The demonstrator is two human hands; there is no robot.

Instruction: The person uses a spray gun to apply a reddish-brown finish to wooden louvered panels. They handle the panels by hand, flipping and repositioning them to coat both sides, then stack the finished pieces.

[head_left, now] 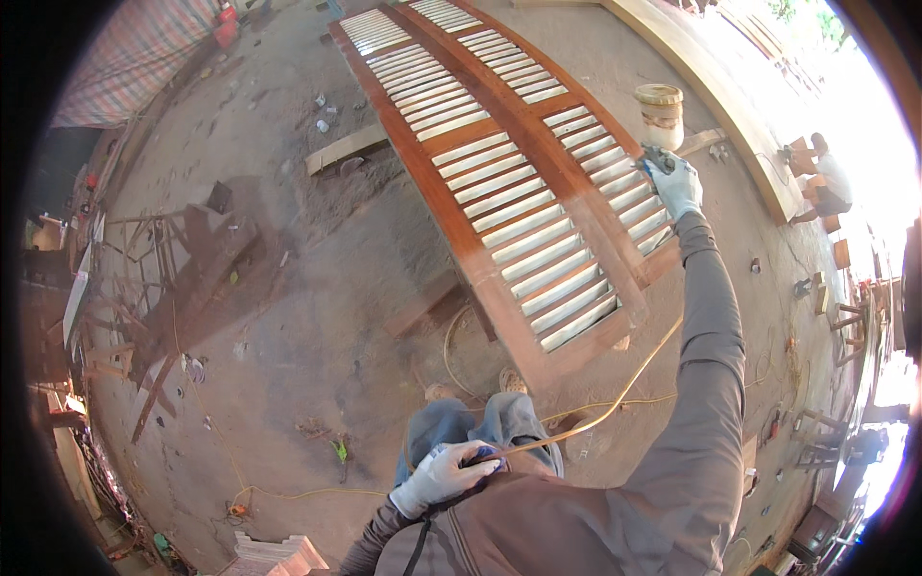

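My right hand (675, 184), in a whitish work glove, reaches out over the right edge of a long louvred shutter panel (504, 125). Its fingers are closed round a dark spray gun (659, 160); a pale, lidded cup (662, 117) appears to sit on top of the gun. Low at my waist, my gloved left hand (447, 475) is wrapped round a yellowish hose (600, 415), which runs up to the right behind my right arm. The panel is glossy red-brown at its far part and duller, slightly hazy, near me. Pale strips show between its slats.
A short timber (344, 149) lies across the ground beneath the panel. A long pale beam (715, 96) runs along the far right. Wooden frames (144, 250) are piled on the left. A thin yellow hose (317, 494) trails over the dusty floor. A person (831, 178) is at the right.
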